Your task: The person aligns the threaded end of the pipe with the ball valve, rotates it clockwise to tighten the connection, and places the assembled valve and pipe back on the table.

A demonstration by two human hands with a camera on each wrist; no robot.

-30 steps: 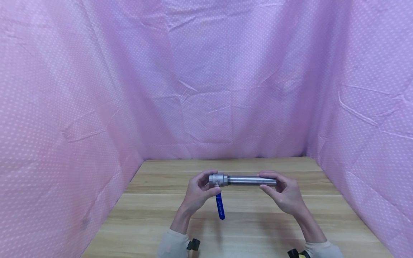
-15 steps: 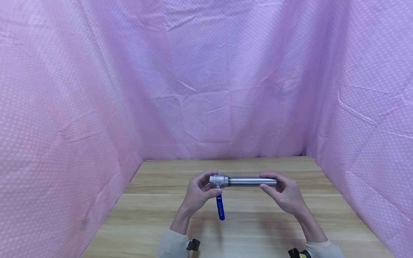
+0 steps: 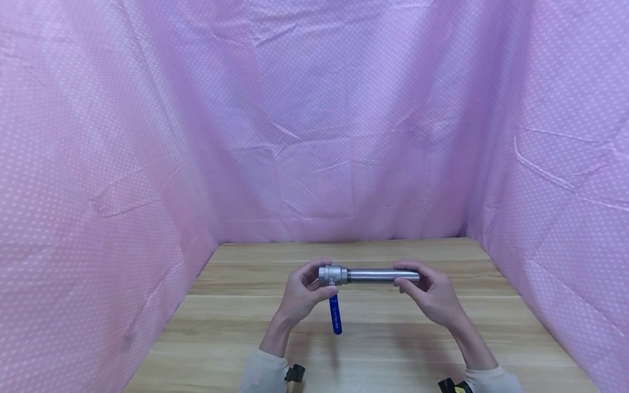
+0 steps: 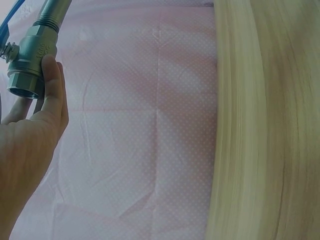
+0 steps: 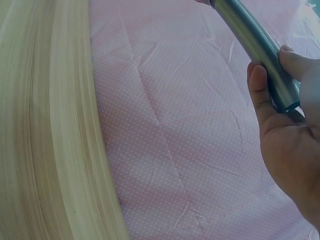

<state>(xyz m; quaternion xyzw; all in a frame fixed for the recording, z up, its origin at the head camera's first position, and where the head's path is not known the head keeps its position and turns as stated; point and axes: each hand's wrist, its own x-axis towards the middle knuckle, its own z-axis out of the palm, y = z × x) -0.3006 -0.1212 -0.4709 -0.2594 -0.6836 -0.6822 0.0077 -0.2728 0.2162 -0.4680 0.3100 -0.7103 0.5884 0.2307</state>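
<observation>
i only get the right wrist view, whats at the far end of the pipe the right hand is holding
Observer: The head view shows the pipe running into a metal valve.
Operator: ok and whats holding that end up
Observer: The left hand grips it, with the thumb on the near side.
Operator: anything sticking out of it i should know about
Observer: Yes, a blue lever, which points toward the bottom of the head picture.
</observation>
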